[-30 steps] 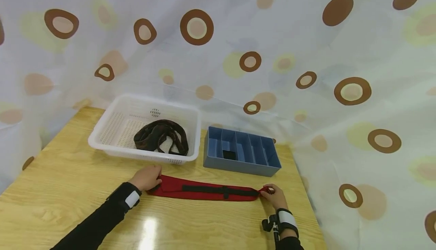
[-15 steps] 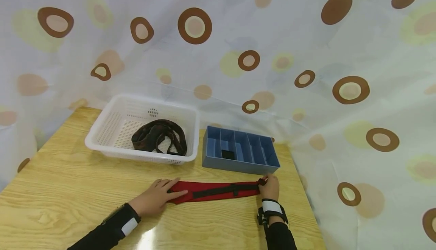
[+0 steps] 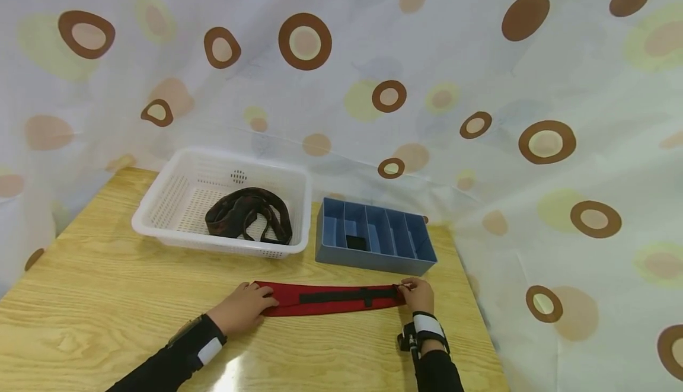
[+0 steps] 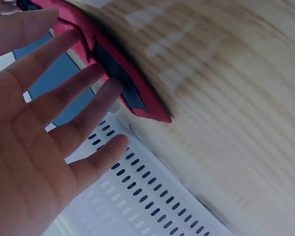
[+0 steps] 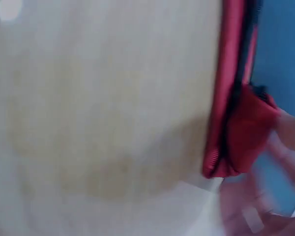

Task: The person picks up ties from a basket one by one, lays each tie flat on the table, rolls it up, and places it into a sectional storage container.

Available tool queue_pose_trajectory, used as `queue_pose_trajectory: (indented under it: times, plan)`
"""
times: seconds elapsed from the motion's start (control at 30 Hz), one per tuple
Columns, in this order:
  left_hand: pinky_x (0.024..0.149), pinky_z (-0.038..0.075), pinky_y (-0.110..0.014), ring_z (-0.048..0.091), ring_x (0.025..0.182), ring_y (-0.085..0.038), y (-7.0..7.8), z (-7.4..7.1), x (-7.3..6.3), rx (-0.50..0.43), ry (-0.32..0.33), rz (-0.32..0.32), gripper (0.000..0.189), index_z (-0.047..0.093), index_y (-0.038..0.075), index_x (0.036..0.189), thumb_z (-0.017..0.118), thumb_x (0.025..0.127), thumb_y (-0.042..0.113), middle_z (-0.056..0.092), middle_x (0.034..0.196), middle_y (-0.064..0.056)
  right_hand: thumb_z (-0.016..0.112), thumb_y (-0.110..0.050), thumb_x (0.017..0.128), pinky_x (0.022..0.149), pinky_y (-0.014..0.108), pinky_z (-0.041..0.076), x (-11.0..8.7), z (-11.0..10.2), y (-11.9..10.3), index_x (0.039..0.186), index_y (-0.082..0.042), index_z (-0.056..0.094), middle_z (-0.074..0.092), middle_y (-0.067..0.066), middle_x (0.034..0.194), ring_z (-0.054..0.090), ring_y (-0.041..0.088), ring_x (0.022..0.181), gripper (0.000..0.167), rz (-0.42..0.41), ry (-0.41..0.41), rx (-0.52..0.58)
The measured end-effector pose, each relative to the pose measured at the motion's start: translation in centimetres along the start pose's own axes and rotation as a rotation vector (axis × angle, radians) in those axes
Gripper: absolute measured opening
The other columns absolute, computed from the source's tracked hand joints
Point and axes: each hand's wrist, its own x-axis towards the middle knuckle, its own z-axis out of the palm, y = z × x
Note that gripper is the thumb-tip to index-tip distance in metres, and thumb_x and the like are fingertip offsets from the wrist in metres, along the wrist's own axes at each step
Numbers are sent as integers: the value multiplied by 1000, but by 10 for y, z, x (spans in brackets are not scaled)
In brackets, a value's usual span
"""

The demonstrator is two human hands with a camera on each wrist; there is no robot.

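Note:
A long red fabric strip point(image 3: 331, 307) with a black band along its middle lies on the wooden table. My left hand point(image 3: 240, 310) rests at its left end; in the left wrist view the fingers point(image 4: 64, 96) are spread and nearly straight, fingertips at the red cloth point(image 4: 160, 110). At the other end my right hand point(image 3: 418, 294) pinches the fabric between thumb and fingers. A folded flap point(image 5: 250, 130) of the red strip stands up beside the blurred right hand point(image 5: 265, 177) in the right wrist view.
Behind the strip, a white perforated basket point(image 3: 160, 230) holds a coiled dark strap point(image 3: 226, 219). To its right stands a blue divided box point(image 3: 373, 260) with a small black piece point(image 3: 356, 242) in one compartment. A patterned sheet point(image 3: 341, 113) hangs behind the table point(image 3: 107, 309).
My left hand has changed from gripping the left end to lying over it with extended fingers. That end now sits farther right. My right hand has shifted slightly left and away from me.

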Motion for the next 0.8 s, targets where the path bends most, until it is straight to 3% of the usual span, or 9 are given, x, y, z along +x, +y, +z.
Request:
queue_pose_trajectory:
  times: [0.07, 0.13, 0.2, 0.27, 0.33, 0.43, 0.47, 0.63, 0.8]
  plan:
    - [91, 45, -51, 56, 110, -33, 1, -1, -1, 0, -14, -2, 32, 66, 16, 115, 68, 84, 19, 60, 121, -11, 74, -39, 79, 59, 34, 50, 23, 22, 56, 98, 0, 70, 69, 17, 87, 63, 28, 74, 43, 23, -59, -18]
    - [92, 45, -52, 55, 112, -34, 2, -1, -3, -8, -31, -9, 32, 65, 17, 117, 67, 85, 19, 59, 124, -11, 70, -50, 79, 65, 36, 50, 45, 43, 103, 103, -3, 70, 70, 15, 92, 62, 26, 79, 52, 99, -170, -45]
    - [92, 45, -53, 53, 114, -35, 2, -1, -4, -22, -43, -16, 34, 65, 17, 119, 66, 86, 17, 58, 127, -12, 68, -57, 77, 58, 33, 46, 58, 57, 127, 91, -4, 73, 69, 11, 81, 58, 23, 68, 54, 120, -212, -52]
    - [91, 45, -53, 53, 115, -36, 3, -1, -6, -34, -54, -19, 35, 64, 18, 121, 65, 86, 14, 56, 129, -13, 72, -47, 78, 61, 36, 48, 49, 43, 92, 89, -2, 72, 68, 14, 82, 58, 26, 70, 46, 199, -244, -42]
    - [91, 45, -53, 52, 115, -36, 3, 0, -7, -37, -58, -16, 37, 63, 19, 122, 66, 85, 13, 56, 130, -13, 77, -34, 76, 59, 37, 47, 28, 22, 38, 85, 1, 67, 64, 16, 80, 57, 29, 70, 38, 234, -209, -14]
    - [90, 46, -53, 52, 114, -37, 4, 1, -10, -32, -53, -7, 39, 63, 19, 122, 67, 84, 13, 56, 130, -14, 79, -13, 71, 60, 38, 47, -4, -5, -39, 87, 5, 57, 60, 21, 83, 56, 33, 73, 33, 229, -144, -17]
    - [89, 46, -52, 52, 114, -37, 4, 2, -11, -30, -48, -4, 40, 63, 19, 122, 67, 83, 13, 56, 130, -14, 78, -8, 70, 57, 35, 45, -11, -7, -52, 86, 4, 54, 58, 19, 79, 54, 31, 70, 31, 189, -126, -16]
    - [89, 46, -53, 52, 114, -37, 5, 2, -12, -38, -42, -8, 40, 63, 18, 122, 68, 83, 14, 56, 131, -15, 78, 3, 65, 51, 26, 33, -32, -6, -88, 77, -1, 48, 44, 5, 62, 42, 18, 56, 32, 20, -108, -43]
    - [91, 45, -54, 51, 116, -38, 5, 1, -12, -65, -56, -20, 40, 63, 17, 123, 68, 83, 14, 55, 131, -15, 74, -8, 77, 49, 24, 34, -33, -8, -92, 76, 0, 60, 48, 3, 58, 42, 12, 53, 16, -28, -163, -35]
